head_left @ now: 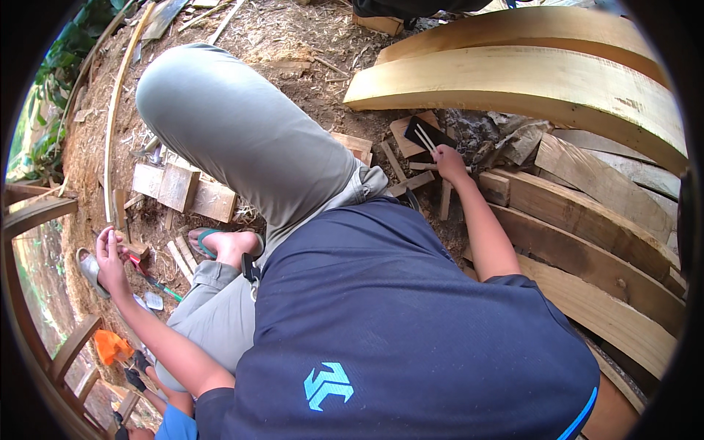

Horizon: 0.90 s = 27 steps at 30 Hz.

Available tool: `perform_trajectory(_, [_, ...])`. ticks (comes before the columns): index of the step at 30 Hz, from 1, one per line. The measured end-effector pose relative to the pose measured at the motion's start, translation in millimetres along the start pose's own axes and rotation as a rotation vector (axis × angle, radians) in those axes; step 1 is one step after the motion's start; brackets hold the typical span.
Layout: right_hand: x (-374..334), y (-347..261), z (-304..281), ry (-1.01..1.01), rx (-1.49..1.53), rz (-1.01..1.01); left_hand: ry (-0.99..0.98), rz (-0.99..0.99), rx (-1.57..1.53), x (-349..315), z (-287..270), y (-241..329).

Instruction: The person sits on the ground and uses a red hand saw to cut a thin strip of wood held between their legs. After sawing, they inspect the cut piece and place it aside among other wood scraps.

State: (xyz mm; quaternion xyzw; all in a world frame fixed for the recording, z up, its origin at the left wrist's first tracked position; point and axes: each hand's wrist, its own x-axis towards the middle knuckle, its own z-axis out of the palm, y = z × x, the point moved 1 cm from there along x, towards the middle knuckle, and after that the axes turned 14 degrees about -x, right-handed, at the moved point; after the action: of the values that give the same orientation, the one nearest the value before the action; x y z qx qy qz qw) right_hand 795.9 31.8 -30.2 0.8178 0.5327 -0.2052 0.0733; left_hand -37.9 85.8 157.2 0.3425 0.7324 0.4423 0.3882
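My right hand [449, 163] is closed around two thin pale wooden sticks [425, 138], which point up and left from the fingers. A dark flat piece [433, 130] lies behind them on a wooden block. A short wooden bar [422, 166] shows beside that hand; whether I touch it, I cannot tell. My left hand [110, 258] is raised at the far left, fingers partly bent and apart, with nothing clearly in them. Below it is a sandal [89, 273], and close by lies a tool with red and green parts [155, 280].
Curved timber beams [506, 77] lie at the upper right, with stacked planks [587, 220] below. Wood blocks [178, 187] sit beyond my bent leg on shavings-strewn ground. A wooden frame [44, 213] edges the left. Another person in a blue sleeve [176, 424] is at lower left.
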Motion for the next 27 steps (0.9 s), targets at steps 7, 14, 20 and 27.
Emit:
perform_trajectory(7, [26.9,26.4,6.6,0.068,0.165,0.093,-0.017,-0.011,-0.036,6.6,-1.7,-7.7])
perform_trajectory(14, [15.3,24.7,8.8,-0.260,1.113,0.391,0.002,-0.019,-0.028,3.1,-8.0,-9.6])
perform_trajectory(20, [-9.7,33.3,26.6,-0.243,1.125,0.450,-0.019,-0.017,-0.042,6.9,-3.0,-9.6])
perform_trajectory(27, [-17.5,40.3,45.0,-0.172,1.241,0.532,-0.024,-0.028,-0.034,6.5,-1.7,-9.5])
